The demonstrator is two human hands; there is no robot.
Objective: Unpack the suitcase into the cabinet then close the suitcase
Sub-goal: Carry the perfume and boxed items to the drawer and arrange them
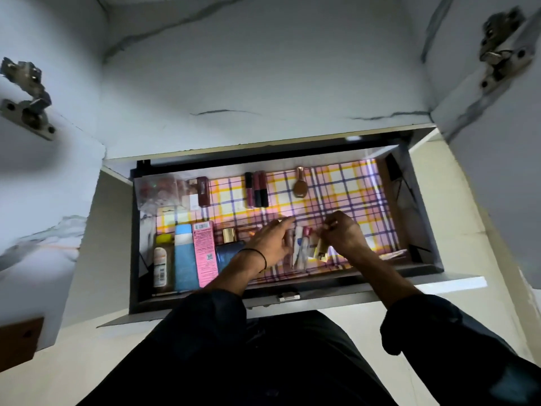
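A pulled-out cabinet drawer (421,200) lined with a pink and yellow plaid sheet (336,194) lies below me. My left hand (270,240) hovers over its middle, fingers spread, index finger pointing forward, holding nothing. My right hand (342,234) is closed around a small yellow and gold item (320,250) next to several small white tubes (300,247) standing between the hands. The suitcase is not in view.
At the drawer's left lie a pink box (205,253), a blue bottle (185,256) and a yellow-capped bottle (161,265). Dark lip tubes (257,189) and a small brown brush (300,187) lie at the back. Open cabinet doors with hinges (494,54) flank both sides.
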